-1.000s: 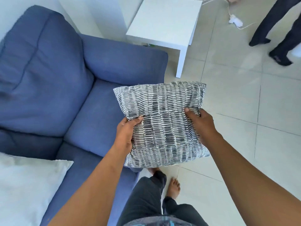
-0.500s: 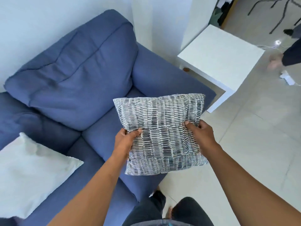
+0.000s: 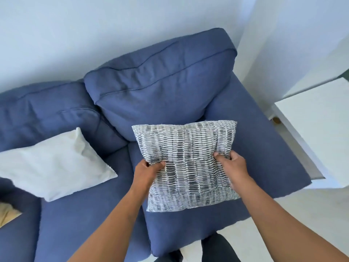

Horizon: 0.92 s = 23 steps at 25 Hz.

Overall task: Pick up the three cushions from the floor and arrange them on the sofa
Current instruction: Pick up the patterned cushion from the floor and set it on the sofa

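Observation:
A grey-and-white patterned cushion (image 3: 188, 163) hangs over the right seat of the blue sofa (image 3: 166, 87), its top edge close to the back cushion. My left hand (image 3: 148, 172) grips its left edge and my right hand (image 3: 231, 165) grips its right edge. A plain white cushion (image 3: 54, 163) lies on the sofa's middle seat, leaning toward the backrest. At the far left edge a corner of a beige cushion (image 3: 7, 212) shows on the sofa.
A white side table (image 3: 319, 118) stands right of the sofa's armrest (image 3: 264, 140). A pale wall runs behind the sofa. Light floor tiles (image 3: 283, 214) show at the lower right, and my dark trouser legs (image 3: 213, 248) are at the bottom.
The view has swung left and up toward the sofa. The patterned cushion, held in both hands, has moved from beside the sofa to over its right seat.

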### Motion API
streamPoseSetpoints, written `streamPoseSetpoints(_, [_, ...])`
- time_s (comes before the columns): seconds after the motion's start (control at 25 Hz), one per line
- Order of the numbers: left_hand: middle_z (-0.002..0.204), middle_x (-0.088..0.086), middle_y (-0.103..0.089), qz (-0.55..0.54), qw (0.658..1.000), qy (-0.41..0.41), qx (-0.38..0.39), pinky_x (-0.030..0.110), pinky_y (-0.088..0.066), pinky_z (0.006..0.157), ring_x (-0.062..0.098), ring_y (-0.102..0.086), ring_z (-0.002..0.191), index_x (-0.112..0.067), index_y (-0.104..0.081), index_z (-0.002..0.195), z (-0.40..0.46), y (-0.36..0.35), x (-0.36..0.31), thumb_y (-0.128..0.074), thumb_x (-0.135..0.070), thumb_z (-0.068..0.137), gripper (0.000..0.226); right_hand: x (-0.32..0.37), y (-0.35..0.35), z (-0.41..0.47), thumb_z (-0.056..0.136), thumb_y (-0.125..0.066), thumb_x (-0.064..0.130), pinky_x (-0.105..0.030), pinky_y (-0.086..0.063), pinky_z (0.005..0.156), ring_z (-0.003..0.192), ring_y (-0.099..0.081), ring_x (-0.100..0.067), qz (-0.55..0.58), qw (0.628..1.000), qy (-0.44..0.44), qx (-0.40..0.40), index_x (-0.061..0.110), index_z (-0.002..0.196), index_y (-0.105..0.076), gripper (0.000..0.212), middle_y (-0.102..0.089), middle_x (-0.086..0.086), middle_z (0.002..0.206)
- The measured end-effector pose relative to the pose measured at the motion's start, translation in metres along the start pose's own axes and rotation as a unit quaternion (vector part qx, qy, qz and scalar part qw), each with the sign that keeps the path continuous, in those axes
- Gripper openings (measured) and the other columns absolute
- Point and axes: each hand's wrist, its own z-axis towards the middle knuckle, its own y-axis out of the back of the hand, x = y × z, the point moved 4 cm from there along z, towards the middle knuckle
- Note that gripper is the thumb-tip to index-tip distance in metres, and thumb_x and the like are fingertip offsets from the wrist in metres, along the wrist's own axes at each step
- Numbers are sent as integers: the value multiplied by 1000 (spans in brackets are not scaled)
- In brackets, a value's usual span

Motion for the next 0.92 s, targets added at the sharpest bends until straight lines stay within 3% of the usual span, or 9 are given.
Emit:
streamPoseSetpoints(0.12, [105,2,-86,-3,999,10,-51,56,-61,101,29,-81,100,-15,-81,109,15,-3,4,-84,-7,85,26,10,-13,41,94,-78,14,-42,-62,89,95,-77,-27,-39,998,-13,48,22,100,-73,11,-80,-6,106])
streamPoseSetpoints(0.32, [106,2,-85,-12,995,-6,-94,52,-62,99,27,-80,102,-14,-80,108,55,-14,-7,-85,-3,82,28,30,-46,102,92,-79,14,-43,-59,100,106,-75,-25,-103,990,27,93,32,95,-73,19,-78,6,104])
streamPoseSetpoints(0.56, [106,-3,-83,-26,991,-54,-121,26,-59,80,16,-78,98,-18,-76,106,120,-8,-25,-85,-1,83,31,39,-87,166,92,-77,7,-33,-57,94,99,-73,-13,-82,990,72,93,16,116,-75,26,-78,7,106])
streamPoseSetpoints(0.68, [113,-3,-81,-12,988,-69,-136,30,-61,90,15,-77,104,-19,-71,114,157,-3,-13,-85,-4,85,35,36,-107,198,94,-75,6,-30,-55,93,97,-70,-11,-91,989,83,79,9,127,-71,33,-76,3,111])
streamPoseSetpoints(0.8, [126,2,-75,34,991,-24,-124,35,-55,98,22,-71,115,-11,-63,132,184,-1,4,-84,-12,88,49,27,-126,224,94,-76,6,-33,-55,97,103,-69,-18,-125,985,57,103,10,132,-67,39,-74,1,112])
streamPoseSetpoints(0.92, [121,0,-73,46,991,27,-119,26,-50,84,18,-69,106,-7,-61,136,193,4,6,-84,-10,88,54,35,-133,233,88,-77,2,-33,-56,89,101,-69,-21,-142,984,34,104,9,128,-69,41,-75,0,109])
